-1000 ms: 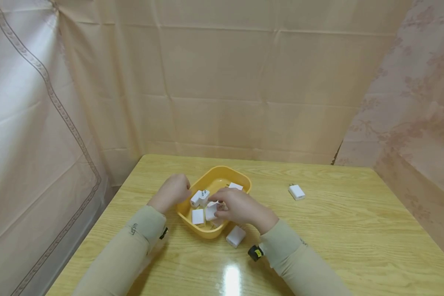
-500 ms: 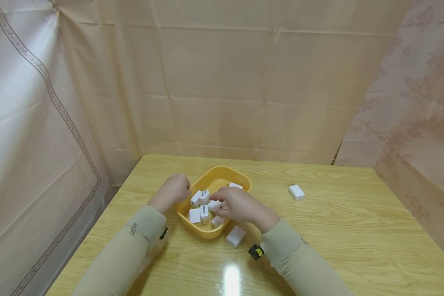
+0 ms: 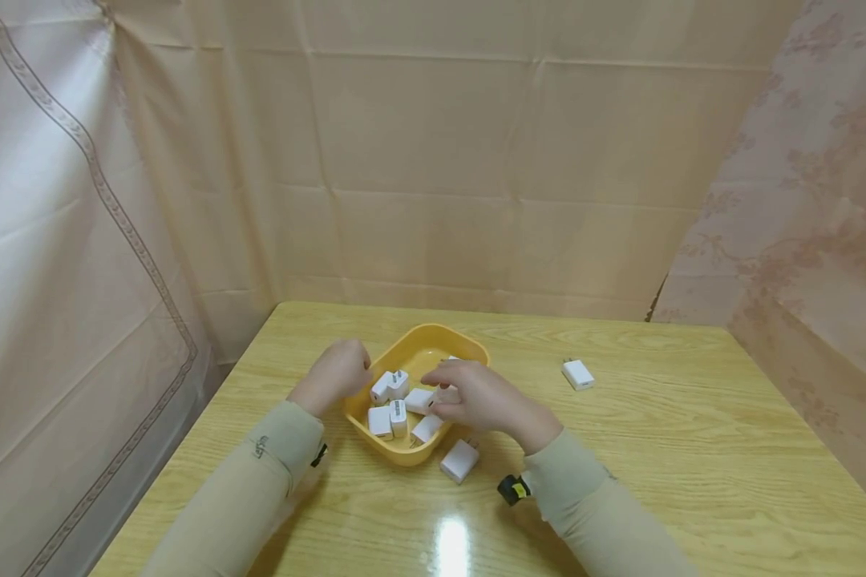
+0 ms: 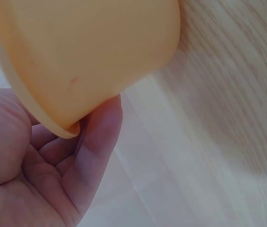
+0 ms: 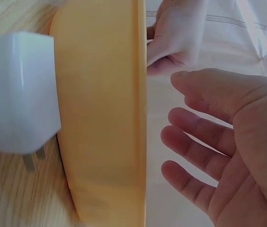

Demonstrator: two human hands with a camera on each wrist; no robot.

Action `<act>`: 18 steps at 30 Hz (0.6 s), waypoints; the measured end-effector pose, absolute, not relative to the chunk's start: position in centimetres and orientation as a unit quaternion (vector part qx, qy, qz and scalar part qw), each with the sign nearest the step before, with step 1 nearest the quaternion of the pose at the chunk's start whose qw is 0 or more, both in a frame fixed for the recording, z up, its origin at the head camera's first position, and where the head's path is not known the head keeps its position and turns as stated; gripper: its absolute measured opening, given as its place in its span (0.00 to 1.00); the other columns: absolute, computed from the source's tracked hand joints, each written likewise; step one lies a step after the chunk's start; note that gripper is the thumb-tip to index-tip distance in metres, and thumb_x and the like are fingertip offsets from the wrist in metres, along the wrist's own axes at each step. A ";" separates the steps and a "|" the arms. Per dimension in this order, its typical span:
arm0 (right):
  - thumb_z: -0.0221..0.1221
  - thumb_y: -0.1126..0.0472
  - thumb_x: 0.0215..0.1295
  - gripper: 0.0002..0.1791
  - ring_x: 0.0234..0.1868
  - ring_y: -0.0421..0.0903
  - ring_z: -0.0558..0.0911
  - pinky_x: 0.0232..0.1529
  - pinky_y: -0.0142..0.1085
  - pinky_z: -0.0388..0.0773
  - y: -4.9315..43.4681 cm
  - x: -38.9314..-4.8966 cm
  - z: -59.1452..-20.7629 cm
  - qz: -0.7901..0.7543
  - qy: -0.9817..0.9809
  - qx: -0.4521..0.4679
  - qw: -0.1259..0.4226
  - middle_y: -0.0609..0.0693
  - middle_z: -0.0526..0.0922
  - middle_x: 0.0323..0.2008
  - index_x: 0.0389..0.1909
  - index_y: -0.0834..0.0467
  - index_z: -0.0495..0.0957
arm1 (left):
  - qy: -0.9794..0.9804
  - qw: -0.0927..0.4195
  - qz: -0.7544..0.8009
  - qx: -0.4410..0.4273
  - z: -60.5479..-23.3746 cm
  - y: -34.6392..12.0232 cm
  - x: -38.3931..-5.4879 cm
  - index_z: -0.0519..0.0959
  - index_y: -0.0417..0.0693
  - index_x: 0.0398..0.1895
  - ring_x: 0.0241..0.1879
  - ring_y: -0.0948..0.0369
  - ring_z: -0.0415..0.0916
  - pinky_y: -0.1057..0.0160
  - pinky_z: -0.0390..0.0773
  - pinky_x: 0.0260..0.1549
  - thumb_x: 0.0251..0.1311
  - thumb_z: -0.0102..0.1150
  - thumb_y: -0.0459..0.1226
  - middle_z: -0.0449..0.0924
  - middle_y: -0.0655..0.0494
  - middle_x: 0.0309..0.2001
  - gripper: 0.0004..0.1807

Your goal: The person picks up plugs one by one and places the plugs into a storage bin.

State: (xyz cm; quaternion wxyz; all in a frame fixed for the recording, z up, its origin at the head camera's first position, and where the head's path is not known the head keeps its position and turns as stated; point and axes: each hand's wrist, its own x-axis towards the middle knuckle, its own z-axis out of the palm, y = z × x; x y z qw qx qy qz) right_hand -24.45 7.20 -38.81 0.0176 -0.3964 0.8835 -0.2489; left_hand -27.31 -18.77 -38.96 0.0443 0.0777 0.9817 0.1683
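Observation:
A yellow plastic basin (image 3: 404, 457) stands on the table with several white charger plugs (image 3: 380, 421) inside. My left hand (image 3: 337, 373) grips the basin's left rim, its fingers curled under the lip in the left wrist view. Over the basin's right side is my right hand (image 3: 487, 401), fingers spread and holding nothing, as the right wrist view confirms. One charger (image 3: 419, 401) lies just left of its fingertips. The hand partly covers the basin's right end and a plug there. Outside the basin, near its front right, a charger (image 5: 24, 94) lies with its prongs showing.
Farther right on the wooden table (image 3: 678, 433) lies another white charger (image 3: 579, 374). Beige curtains (image 3: 433, 160) hang behind the table's back edge, with pale cloth on both sides.
My right hand, which was holding a white charger inside the basin, has let go and shifted right. The chargers near it have settled in the basin. My left hand stays on the rim.

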 end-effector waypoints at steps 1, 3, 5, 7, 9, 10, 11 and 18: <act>0.68 0.57 0.67 0.22 0.56 0.50 0.81 0.58 0.45 0.77 7.4 -24.4 -38.8 -0.251 0.884 -0.394 0.016 0.51 0.83 0.56 0.60 0.56 0.82 | 0.982 0.045 0.168 0.077 -39.0 -18.8 -27.3 0.64 0.51 0.09 0.13 0.65 0.53 0.69 0.55 0.13 0.62 0.58 0.30 0.55 0.62 0.11 0.24; 0.67 0.57 0.67 0.22 0.56 0.49 0.81 0.58 0.45 0.77 7.9 -24.4 -38.7 -0.253 0.884 -0.393 0.011 0.51 0.83 0.57 0.60 0.56 0.82 | 0.982 0.043 0.169 0.077 -38.9 -18.8 -27.3 0.62 0.52 0.09 0.13 0.65 0.53 0.69 0.54 0.13 0.62 0.58 0.30 0.54 0.62 0.11 0.25; 0.67 0.57 0.67 0.22 0.55 0.48 0.81 0.56 0.44 0.78 8.4 -24.4 -38.7 -0.253 0.883 -0.395 0.003 0.51 0.83 0.56 0.60 0.57 0.81 | 0.982 0.040 0.169 0.079 -38.9 -18.7 -27.2 0.61 0.52 0.09 0.13 0.65 0.53 0.69 0.54 0.13 0.61 0.58 0.29 0.54 0.62 0.11 0.25; 0.67 0.58 0.67 0.22 0.53 0.47 0.81 0.53 0.44 0.79 8.9 -24.4 -38.6 -0.254 0.882 -0.397 -0.003 0.51 0.84 0.55 0.61 0.58 0.81 | 0.982 0.038 0.169 0.080 -38.9 -18.7 -27.1 0.60 0.52 0.09 0.13 0.65 0.52 0.69 0.54 0.13 0.60 0.58 0.29 0.53 0.62 0.11 0.25; 0.67 0.58 0.67 0.22 0.52 0.47 0.81 0.52 0.44 0.79 9.4 -24.4 -38.6 -0.251 0.884 -0.395 -0.010 0.51 0.84 0.54 0.61 0.59 0.81 | 0.981 0.036 0.170 0.080 -38.9 -18.7 -27.1 0.60 0.52 0.09 0.13 0.65 0.52 0.69 0.54 0.13 0.60 0.57 0.29 0.53 0.62 0.11 0.25; 0.67 0.58 0.67 0.22 0.52 0.47 0.81 0.52 0.44 0.79 9.6 -24.4 -38.6 -0.251 0.884 -0.394 -0.012 0.51 0.84 0.54 0.61 0.59 0.81 | 0.982 0.036 0.170 0.080 -38.9 -18.7 -27.1 0.60 0.52 0.09 0.13 0.65 0.52 0.69 0.54 0.13 0.60 0.58 0.29 0.53 0.62 0.11 0.25; 0.67 0.58 0.67 0.22 0.52 0.48 0.81 0.53 0.44 0.79 9.9 -24.3 -38.5 -0.251 0.885 -0.391 -0.014 0.51 0.84 0.54 0.61 0.59 0.81 | 0.982 0.036 0.170 0.080 -38.9 -18.7 -27.1 0.60 0.52 0.09 0.13 0.65 0.52 0.68 0.54 0.13 0.60 0.58 0.29 0.53 0.62 0.11 0.25; 0.67 0.59 0.67 0.23 0.52 0.52 0.81 0.55 0.49 0.77 11.5 -24.2 -38.2 -0.259 0.888 -0.380 -0.023 0.54 0.83 0.54 0.61 0.60 0.80 | 0.980 0.046 0.177 0.073 -38.8 -18.7 -27.2 0.61 0.52 0.09 0.13 0.65 0.53 0.68 0.55 0.13 0.60 0.58 0.29 0.54 0.61 0.11 0.25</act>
